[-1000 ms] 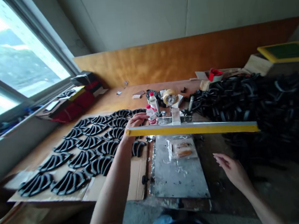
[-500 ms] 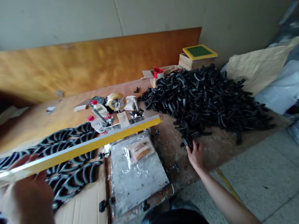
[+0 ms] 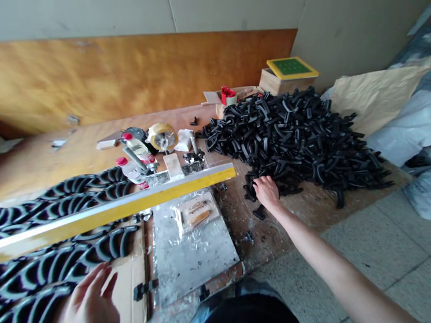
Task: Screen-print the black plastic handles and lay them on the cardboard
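Right hand (image 3: 267,192) curled at heaped black, curved, plastic-looking pieces (image 3: 292,133), right of centre (hold unclear); left hand (image 3: 94,310), lower left, fingers parted, unladen. Pieces probably light, stiff; best pinched mid-curve.

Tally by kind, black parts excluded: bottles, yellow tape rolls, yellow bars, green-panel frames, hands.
Bottles: 2
Yellow tape roll: 1
Yellow bar: 1
Green-panel frame: 1
Hands (left, right): 2
Total: 7
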`<state>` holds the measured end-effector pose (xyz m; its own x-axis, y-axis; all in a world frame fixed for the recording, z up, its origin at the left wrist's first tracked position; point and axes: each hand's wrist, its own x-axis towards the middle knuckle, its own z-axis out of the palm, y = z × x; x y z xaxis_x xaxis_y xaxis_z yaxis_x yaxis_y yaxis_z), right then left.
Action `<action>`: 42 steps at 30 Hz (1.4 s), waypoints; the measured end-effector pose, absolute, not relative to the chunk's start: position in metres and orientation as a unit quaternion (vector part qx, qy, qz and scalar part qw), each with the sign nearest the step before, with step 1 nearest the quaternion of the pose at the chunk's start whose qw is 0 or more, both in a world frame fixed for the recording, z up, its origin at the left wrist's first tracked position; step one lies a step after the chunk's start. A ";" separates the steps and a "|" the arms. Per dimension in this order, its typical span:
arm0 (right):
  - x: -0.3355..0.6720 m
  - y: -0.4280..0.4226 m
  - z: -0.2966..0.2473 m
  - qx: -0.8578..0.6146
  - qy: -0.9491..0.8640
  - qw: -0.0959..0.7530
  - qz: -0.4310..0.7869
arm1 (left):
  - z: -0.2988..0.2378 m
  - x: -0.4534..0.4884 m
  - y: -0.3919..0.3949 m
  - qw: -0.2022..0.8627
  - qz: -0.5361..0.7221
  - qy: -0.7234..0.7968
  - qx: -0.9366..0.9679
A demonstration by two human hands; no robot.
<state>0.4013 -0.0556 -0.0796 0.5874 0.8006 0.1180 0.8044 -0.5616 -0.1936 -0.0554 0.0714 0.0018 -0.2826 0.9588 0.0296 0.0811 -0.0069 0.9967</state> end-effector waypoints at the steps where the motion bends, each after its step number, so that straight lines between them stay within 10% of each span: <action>1: 0.406 -0.040 -0.074 -0.877 -0.472 0.093 0.007 | 0.001 -0.053 0.073 0.401 0.555 0.589 0.428; 14: 0.415 0.040 -0.060 -0.909 -0.400 -0.006 0.115 | -0.011 -0.080 0.066 0.474 0.548 0.598 0.345; 24: 0.289 0.037 -0.047 -0.637 -0.496 0.496 0.318 | -0.023 -0.085 0.078 0.495 0.537 0.591 0.342; 42: 0.213 0.073 -0.061 -0.594 -0.787 0.143 0.086 | 0.095 0.000 0.121 0.539 0.575 0.403 0.465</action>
